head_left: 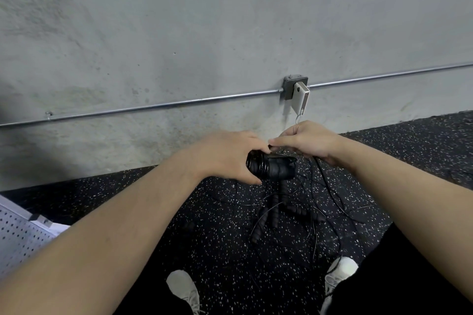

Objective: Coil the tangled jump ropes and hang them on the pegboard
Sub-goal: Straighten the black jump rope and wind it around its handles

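My left hand (230,156) grips a pair of black ribbed jump rope handles (272,167) held side by side above the floor. My right hand (307,140) pinches the thin black cord (323,176) just beside the handles' far end, and the cord drops from it toward the floor. Below my hands a tangle of thin cords and several more black ribbed handles (275,210) lies on the speckled floor. A white perforated pegboard (18,238) shows at the lower left edge, partly cut off.
The black speckled rubber floor (179,199) meets a grey concrete wall. A metal conduit (153,106) runs along the wall to a junction box with a white device (300,97) plugged in. My two white shoes (183,289) stand at the bottom.
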`<state>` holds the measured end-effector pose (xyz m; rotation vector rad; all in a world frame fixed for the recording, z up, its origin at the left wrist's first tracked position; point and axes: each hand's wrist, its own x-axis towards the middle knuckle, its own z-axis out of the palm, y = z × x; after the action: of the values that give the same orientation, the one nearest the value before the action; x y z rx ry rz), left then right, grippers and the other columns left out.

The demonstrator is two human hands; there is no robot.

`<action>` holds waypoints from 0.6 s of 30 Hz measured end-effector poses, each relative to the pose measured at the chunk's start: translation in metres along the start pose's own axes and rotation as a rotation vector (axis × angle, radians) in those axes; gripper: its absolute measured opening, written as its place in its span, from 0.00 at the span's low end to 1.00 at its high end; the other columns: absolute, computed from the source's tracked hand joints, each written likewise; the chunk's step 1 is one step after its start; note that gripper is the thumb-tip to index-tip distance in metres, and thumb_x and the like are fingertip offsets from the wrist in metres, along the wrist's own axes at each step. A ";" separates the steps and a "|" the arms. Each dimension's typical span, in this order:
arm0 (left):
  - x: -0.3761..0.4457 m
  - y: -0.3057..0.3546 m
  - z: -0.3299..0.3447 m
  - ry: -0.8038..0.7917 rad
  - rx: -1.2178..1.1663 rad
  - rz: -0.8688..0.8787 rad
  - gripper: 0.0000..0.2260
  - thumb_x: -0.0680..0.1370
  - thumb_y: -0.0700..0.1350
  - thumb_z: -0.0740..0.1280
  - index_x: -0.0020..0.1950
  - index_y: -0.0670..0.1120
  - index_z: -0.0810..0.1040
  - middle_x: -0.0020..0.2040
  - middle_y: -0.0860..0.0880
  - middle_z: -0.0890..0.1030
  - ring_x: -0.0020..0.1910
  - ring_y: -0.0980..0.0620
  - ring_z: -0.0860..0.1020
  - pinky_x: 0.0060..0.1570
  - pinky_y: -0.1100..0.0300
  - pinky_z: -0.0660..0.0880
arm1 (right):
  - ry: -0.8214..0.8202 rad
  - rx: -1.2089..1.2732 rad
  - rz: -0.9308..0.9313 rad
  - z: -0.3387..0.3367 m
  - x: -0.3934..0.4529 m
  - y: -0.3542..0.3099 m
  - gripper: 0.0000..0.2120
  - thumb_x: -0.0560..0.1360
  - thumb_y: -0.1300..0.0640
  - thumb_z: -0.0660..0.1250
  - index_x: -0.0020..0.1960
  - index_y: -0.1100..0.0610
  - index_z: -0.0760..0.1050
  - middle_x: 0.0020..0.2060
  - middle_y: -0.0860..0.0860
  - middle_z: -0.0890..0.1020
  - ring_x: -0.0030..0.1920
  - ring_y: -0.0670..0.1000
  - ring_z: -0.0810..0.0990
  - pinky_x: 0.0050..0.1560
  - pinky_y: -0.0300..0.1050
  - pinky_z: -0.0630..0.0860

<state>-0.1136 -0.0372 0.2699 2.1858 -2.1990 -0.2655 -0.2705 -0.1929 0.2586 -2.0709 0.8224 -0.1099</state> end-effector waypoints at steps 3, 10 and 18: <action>0.004 0.003 0.009 0.034 0.063 -0.032 0.28 0.71 0.67 0.71 0.69 0.61 0.71 0.56 0.62 0.78 0.52 0.57 0.77 0.50 0.56 0.77 | -0.029 -0.027 0.000 0.004 -0.004 -0.006 0.15 0.80 0.45 0.65 0.42 0.50 0.85 0.21 0.42 0.73 0.23 0.44 0.66 0.28 0.38 0.64; 0.011 0.009 0.019 0.165 0.098 -0.136 0.41 0.75 0.64 0.69 0.80 0.56 0.50 0.57 0.53 0.82 0.39 0.54 0.78 0.31 0.60 0.67 | 0.083 -0.196 -0.109 0.006 -0.004 -0.005 0.13 0.82 0.49 0.64 0.49 0.55 0.85 0.30 0.48 0.79 0.30 0.46 0.73 0.32 0.38 0.69; 0.023 0.011 0.024 0.184 -0.118 -0.355 0.36 0.74 0.67 0.70 0.77 0.55 0.63 0.59 0.52 0.81 0.52 0.50 0.81 0.48 0.55 0.77 | 0.150 -0.038 -0.305 0.022 -0.007 -0.016 0.12 0.82 0.57 0.65 0.64 0.50 0.70 0.31 0.47 0.80 0.24 0.39 0.72 0.30 0.31 0.66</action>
<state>-0.1284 -0.0581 0.2458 2.4120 -1.6541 -0.1860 -0.2601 -0.1674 0.2589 -2.2328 0.5943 -0.4239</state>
